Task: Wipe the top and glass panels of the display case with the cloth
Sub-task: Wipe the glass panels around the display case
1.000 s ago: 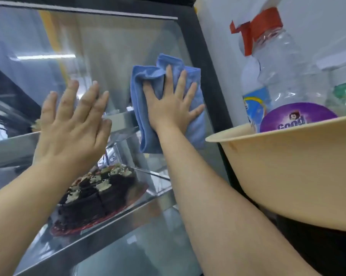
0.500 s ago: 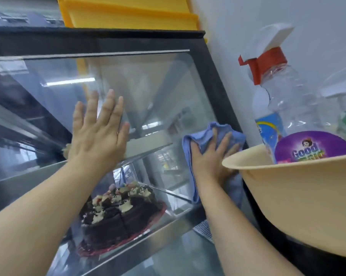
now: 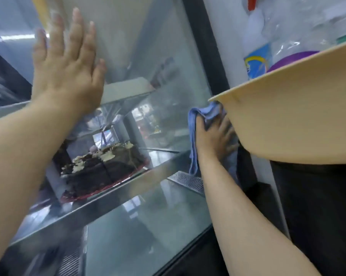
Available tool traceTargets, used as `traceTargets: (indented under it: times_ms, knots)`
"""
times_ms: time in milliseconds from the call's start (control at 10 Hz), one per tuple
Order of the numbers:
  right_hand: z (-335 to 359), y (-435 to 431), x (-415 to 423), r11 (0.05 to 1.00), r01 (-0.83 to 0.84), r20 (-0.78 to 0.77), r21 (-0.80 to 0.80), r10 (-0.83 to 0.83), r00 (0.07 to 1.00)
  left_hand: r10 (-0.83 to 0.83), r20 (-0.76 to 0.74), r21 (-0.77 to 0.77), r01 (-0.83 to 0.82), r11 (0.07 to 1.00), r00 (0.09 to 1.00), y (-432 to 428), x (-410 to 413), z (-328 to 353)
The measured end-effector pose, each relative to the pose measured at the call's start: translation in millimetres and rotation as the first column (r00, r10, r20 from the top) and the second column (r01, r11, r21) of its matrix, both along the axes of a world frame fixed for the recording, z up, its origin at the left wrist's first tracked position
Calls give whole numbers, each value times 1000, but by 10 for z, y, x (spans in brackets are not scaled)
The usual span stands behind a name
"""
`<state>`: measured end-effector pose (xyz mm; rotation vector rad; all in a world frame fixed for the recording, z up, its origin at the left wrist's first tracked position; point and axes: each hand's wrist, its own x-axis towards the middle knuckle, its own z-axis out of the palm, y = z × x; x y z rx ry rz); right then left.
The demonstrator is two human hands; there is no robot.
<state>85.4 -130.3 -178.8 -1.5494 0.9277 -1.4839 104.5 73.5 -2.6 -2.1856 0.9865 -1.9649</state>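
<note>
The display case's front glass panel point(image 3: 164, 62) fills the view, with its black frame point(image 3: 206, 48) along the right edge. My right hand point(image 3: 216, 140) presses a blue cloth point(image 3: 194, 124) flat against the glass near that frame, about mid-height; part of hand and cloth is hidden behind a beige basin. My left hand point(image 3: 66, 66) lies flat on the glass at the upper left, fingers spread, holding nothing.
A beige plastic basin point(image 3: 291, 120) juts in at the right, close to my right hand, holding a spray bottle point(image 3: 259, 56) and a purple-lidded tub point(image 3: 287, 58). Inside the case a chocolate cake point(image 3: 100, 168) sits on a metal shelf point(image 3: 128, 192).
My right hand has slid the cloth down the glass from the upper right part to mid-height beside the frame. My left hand stays flat on the glass.
</note>
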Motion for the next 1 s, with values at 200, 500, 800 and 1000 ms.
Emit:
traceTargets:
  times_ms: [200, 500, 800, 1000]
  knots:
    - [-1448, 516, -37, 964, -160, -151, 212, 194, 969, -22, -148, -35, 17, 999, 989, 872, -39, -1048]
    - [-1516, 2893, -18, 894, -353, -338, -276, 254, 906, 241, -364, -260, -347, 901, 899, 2601, -305, -2686]
    - [-1635, 2906, -267, 765, -485, -479, -424, 265, 837, -235, -500, -349, 54, 936, 834, 2101, -558, -3307]
    - [-1691, 2197, -676, 446, -800, -385, -401, 711, 589, -353, -644, -501, -25, 865, 679, 1708, -579, -3592]
